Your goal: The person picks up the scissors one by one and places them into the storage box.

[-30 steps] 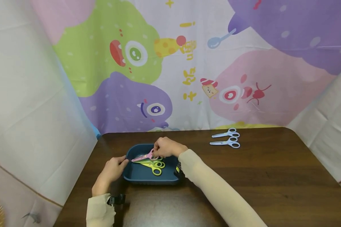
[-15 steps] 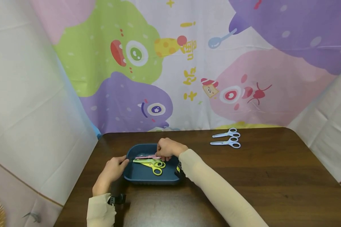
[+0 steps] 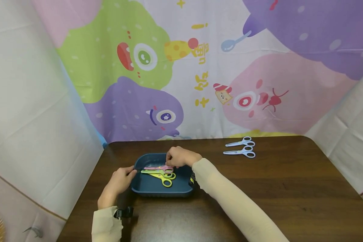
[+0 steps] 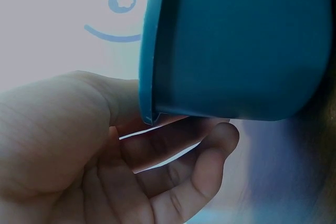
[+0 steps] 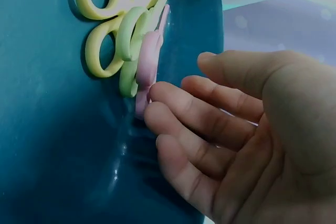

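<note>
A dark blue plastic tray (image 3: 161, 194) sits on the table, its left rim held by my left hand (image 3: 119, 181). In the left wrist view the thumb meets the rim (image 4: 148, 66) and the fingers lie along the outer wall. Inside the tray, pink scissors (image 3: 156, 167), green scissors (image 3: 149, 171) and yellow scissors (image 3: 167, 183) overlap in a small pile. My right hand (image 3: 179, 157) is over the tray's back right part. Its fingertips are right at the pink handles (image 5: 149, 61), with the thumb apart and no grip around them.
Two light blue scissors, a farther pair (image 3: 240, 143) and a nearer pair (image 3: 239, 152), lie on the brown table (image 3: 260, 198) at the back right. A patterned cloth (image 3: 199, 117) hangs behind the table.
The pink scissors, earlier held up at a slant, now lie against the green ones in the tray. My right hand has let go of them. The left hand stays on the rim.
</note>
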Motion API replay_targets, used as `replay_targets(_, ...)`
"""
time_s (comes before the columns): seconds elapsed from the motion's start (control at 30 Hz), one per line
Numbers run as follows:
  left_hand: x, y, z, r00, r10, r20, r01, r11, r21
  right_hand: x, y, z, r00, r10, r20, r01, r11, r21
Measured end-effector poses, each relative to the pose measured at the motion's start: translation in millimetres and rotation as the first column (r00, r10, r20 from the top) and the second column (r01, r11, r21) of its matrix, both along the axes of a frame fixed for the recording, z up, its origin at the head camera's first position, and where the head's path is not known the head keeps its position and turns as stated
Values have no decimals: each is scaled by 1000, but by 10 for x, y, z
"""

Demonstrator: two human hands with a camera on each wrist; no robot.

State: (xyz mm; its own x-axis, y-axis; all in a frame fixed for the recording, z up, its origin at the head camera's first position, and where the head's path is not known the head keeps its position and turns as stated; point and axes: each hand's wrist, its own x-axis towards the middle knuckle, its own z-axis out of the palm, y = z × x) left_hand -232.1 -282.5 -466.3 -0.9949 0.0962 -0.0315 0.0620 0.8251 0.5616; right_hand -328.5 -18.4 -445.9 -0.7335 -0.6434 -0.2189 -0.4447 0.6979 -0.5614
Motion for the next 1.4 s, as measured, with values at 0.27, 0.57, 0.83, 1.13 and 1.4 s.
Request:
replay_targets(0.27,-3,-9,-2,1000,5,6,-5,1000,3,24,75,83,996,78,-54,-79,996,-35)
replay_targets(0.57,-21,-7,-4,1000,-3,-2,3,1000,0,73,314,135,989,124,-80,-138,969,-205)
replay_targets(0.83,-25,-4,-4,1000,1,9,-1,1000,-9,160,498,123,986,106,-132,-140,951,-277)
replay_targets(1.13,-22,-10,-17,1000,-3,15,3,1000,-6,318,763,114,984,63,-167,-112,945,-307)
replay_targets(1.4,-16,-10,-20,1000,-15,-17,15,1000,-17,417,1007,96,973,48,-226,-101,968,-228)
